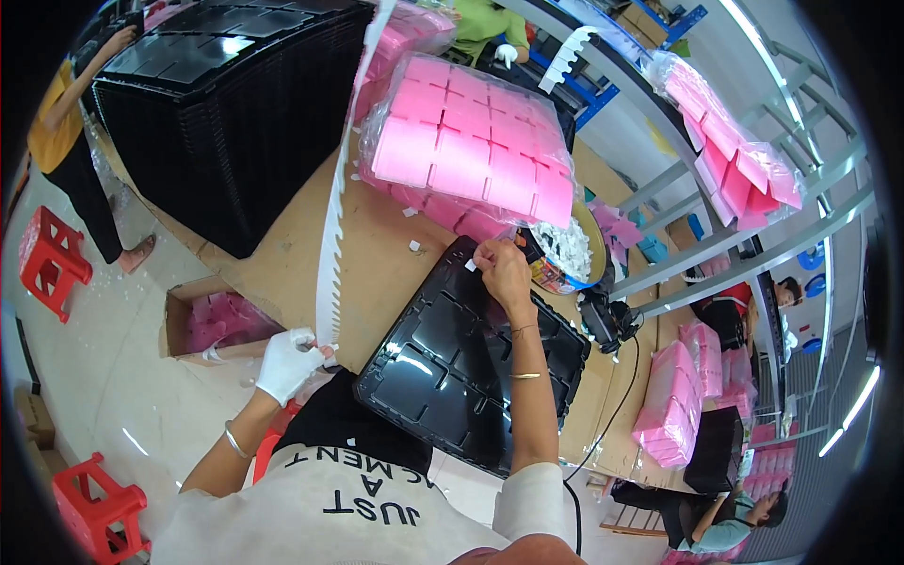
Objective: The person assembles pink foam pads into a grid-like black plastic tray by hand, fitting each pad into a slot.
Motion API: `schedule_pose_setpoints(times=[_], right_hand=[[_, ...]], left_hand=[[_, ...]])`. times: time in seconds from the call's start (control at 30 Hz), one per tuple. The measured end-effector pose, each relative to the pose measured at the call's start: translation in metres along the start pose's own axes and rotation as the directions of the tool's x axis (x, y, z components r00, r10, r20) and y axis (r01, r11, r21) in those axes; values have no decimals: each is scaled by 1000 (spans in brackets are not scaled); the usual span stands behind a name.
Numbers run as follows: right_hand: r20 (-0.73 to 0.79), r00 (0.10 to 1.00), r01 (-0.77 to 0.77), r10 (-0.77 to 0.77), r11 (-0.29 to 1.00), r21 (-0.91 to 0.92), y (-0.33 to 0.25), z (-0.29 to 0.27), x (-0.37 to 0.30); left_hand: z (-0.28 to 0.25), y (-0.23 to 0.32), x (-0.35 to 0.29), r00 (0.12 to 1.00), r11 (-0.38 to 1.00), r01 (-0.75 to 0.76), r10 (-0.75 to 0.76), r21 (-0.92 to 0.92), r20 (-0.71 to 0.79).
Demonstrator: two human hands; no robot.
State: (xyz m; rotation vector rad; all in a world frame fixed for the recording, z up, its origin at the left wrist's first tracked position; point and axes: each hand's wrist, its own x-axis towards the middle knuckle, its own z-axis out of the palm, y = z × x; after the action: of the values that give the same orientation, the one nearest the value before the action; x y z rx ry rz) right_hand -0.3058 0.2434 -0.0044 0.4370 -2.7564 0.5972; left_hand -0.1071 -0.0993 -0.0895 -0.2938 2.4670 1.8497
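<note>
A black plastic tray (443, 320) with moulded compartments lies tilted in front of me, over the table's near edge. My right hand (504, 271), bare, is pinched at its far corner, and a small white piece (471, 266) shows at the fingertips. To the left, my left hand (288, 365) wears a white glove with bare fingertips. Its thumb and fingers are closed on the lower end of a long white strip (330, 254) with a notched edge. This strip runs upward past the table to the top of the view.
A tall stack of black trays (226, 122) stands at the left. Beyond my tray lie wrapped pink sheets (471, 141) and a tub of white scraps (565, 254). Metal rack bars (725, 254) cross the right. A cardboard box (184, 325) and red stools (55, 259) are left. Several people work around.
</note>
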Motion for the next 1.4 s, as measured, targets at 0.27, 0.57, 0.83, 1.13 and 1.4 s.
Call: schedule_pose_setpoints(times=[0.27,0.57,0.83,1.13,1.4], right_hand=[[-20,1000,14,-14,999,-46,-3,7,-5],[-2,994,104,-105,982,-158,4,18,0],[-72,969,232,-235,972,-39,-53,18,-49],[-31,992,-109,125,939,327,-80,-37,-107],[-58,998,-11,9,999,-43,-18,-7,-30]], left_hand=[[3,54,-4,978,982,162,-145,-102,153],[9,63,-3,957,939,220,-155,-263,247],[15,50,-8,974,917,142,-61,-374,220],[20,81,-26,945,916,99,36,-389,325],[21,82,-29,961,931,63,41,-359,275]])
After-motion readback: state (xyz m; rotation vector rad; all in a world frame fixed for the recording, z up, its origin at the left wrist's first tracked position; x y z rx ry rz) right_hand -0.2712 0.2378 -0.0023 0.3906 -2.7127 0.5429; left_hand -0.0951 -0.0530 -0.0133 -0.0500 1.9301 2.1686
